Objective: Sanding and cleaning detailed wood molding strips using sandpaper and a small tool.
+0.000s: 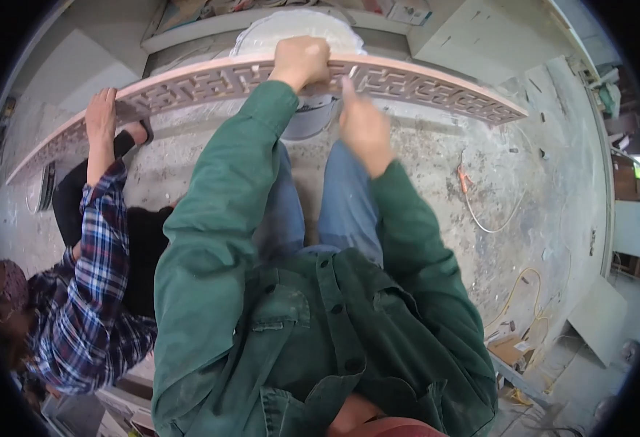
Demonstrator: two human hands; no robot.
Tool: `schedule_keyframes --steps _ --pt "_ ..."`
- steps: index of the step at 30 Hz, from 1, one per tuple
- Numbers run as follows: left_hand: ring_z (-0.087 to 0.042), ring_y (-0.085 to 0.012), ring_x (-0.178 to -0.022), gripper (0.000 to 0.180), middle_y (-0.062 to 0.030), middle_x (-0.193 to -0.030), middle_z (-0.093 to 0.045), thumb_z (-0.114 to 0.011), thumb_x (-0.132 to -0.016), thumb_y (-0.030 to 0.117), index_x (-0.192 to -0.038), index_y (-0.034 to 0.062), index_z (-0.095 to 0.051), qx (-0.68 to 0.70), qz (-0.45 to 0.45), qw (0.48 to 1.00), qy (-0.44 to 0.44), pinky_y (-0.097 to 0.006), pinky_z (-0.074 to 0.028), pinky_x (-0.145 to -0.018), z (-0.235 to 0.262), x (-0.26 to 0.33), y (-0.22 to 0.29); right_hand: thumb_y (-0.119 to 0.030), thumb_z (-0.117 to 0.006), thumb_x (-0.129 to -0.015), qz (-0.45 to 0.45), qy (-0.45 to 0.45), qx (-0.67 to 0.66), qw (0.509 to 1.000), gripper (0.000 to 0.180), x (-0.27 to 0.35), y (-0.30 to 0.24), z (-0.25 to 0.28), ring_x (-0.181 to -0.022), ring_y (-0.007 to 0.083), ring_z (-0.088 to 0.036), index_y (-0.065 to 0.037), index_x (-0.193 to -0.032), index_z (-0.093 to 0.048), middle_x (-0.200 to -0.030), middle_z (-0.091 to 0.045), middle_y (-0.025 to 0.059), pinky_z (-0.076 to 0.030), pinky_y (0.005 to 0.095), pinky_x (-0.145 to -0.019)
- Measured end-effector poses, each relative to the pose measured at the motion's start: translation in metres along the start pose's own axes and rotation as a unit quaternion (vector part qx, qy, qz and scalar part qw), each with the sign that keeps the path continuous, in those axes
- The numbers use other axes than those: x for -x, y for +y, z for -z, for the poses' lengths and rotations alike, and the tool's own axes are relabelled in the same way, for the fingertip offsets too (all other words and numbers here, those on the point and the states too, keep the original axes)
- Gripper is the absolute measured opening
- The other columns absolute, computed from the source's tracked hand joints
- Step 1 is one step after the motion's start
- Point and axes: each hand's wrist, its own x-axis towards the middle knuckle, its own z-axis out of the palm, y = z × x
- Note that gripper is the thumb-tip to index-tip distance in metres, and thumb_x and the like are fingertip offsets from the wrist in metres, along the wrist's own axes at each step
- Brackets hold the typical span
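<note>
Brace the carved board [400,84] under the left fingers [318,52], clamped on its upper edge; work lightly just right of them with right fingers [347,91], too blurred to tell whether closed.

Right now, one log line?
left hand: gripping carved panel | right hand: blurred, near its fretwork | co-worker's hand: on panel, leftward

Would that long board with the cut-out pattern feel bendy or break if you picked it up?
The long board is probably stiff, as its solid edge shows no sharp kink. The narrow strips between its cut-outs might snap if knocked. Being long, it may tip if held only at one end.
</note>
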Motion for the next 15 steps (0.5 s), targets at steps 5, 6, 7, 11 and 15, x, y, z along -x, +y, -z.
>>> schedule_keyframes --steps 5,6,7,11,15 --pt "-0.068 -0.0327 -0.080 0.033 -0.0139 -0.079 -0.070 -0.073 -0.071 0.047 -0.072 0.0139 -0.073 0.012 -0.025 0.992 0.124 -0.043 -0.054 -0.072 -0.033 0.003 -0.017 -0.010 -0.054 -0.085 0.094 0.017 0.005 0.995 0.060 0.014 0.005 -0.009 -0.069 0.0362 -0.064 -0.008 -0.143 -0.037 -0.075 -0.062 0.0183 -0.051 0.0476 -0.058" --pt "-0.068 -0.0298 -0.079 0.036 -0.0120 -0.076 -0.070 -0.076 -0.065 0.047 -0.069 0.0123 -0.072 0.030 -0.008 0.991 0.131 -0.043 -0.053 -0.071 -0.042 -0.003 -0.014 -0.007 -0.055 -0.084 0.124 0.039 -0.008 0.992 0.065 0.032 0.005 -0.005 -0.069 0.0377 -0.063 -0.009 -0.145 -0.034 -0.074 -0.062 0.0190 -0.050 0.0484 -0.058" --pt "-0.068 -0.0298 -0.079 0.029 -0.0113 -0.077 -0.070 -0.074 -0.066 0.041 -0.071 0.0125 -0.072 -0.002 -0.006 0.987 0.160 -0.044 -0.053 -0.072 -0.061 -0.013 -0.028 -0.005 -0.056 -0.083 0.120 0.027 -0.007 0.992 0.068 0.039 -0.004 -0.005 -0.069 0.0374 -0.063 -0.012 -0.147 -0.033 -0.074 -0.062 0.0187 -0.049 0.0487 -0.059" --pt "-0.069 -0.0291 -0.086 0.017 -0.0132 -0.084 -0.071 -0.073 -0.064 0.024 -0.076 0.0118 -0.074 0.036 -0.023 0.992 0.116 -0.042 -0.053 -0.076 -0.056 -0.043 0.018 -0.013 -0.052 -0.085 0.041 -0.009 0.014 0.999 0.061 0.017 0.009 0.016 -0.070 0.0405 -0.063 -0.018 -0.144 -0.039 -0.079 -0.065 0.0234 -0.048 0.0500 -0.060" --pt "-0.069 -0.0291 -0.084 0.020 -0.0142 -0.084 -0.071 -0.075 -0.059 0.021 -0.076 0.0111 -0.074 -0.142 0.144 0.974 -0.097 -0.041 -0.053 -0.075 -0.049 -0.029 0.001 -0.013 -0.051 -0.086 0.066 -0.034 0.012 0.997 0.060 0.001 0.011 -0.009 -0.073 0.0416 -0.063 -0.022 -0.144 -0.039 -0.081 -0.065 0.0238 -0.049 0.0504 -0.064"
